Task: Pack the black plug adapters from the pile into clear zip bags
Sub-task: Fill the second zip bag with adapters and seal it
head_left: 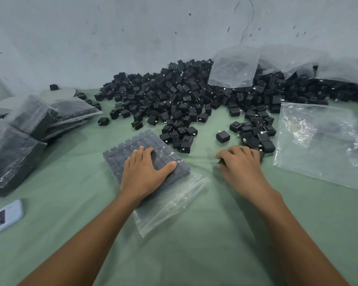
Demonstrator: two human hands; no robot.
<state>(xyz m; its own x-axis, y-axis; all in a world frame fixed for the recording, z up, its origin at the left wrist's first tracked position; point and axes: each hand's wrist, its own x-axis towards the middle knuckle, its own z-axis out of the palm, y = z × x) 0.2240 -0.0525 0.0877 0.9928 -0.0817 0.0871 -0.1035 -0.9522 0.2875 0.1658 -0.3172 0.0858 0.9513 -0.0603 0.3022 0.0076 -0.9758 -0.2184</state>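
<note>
A large pile of black plug adapters (pixel 186 96) spreads across the far middle of the green cloth. A clear zip bag (pixel 136 147) filled with neat rows of adapters lies flat in front of me, its open mouth (pixel 174 205) toward me. My left hand (pixel 145 172) rests flat on this bag with straight fingers. My right hand (pixel 242 164) lies at the near edge of the pile, fingers curled over black adapters (pixel 261 156) that it mostly hides. One single adapter (pixel 223 136) sits apart between the hands.
Several filled bags (pixel 29 124) are stacked at the left. An empty clear bag (pixel 320 141) lies at the right, and more loose plastic (pixel 234 67) drapes over the pile's back. A phone (pixel 6 215) lies at the near left. A grey wall stands behind.
</note>
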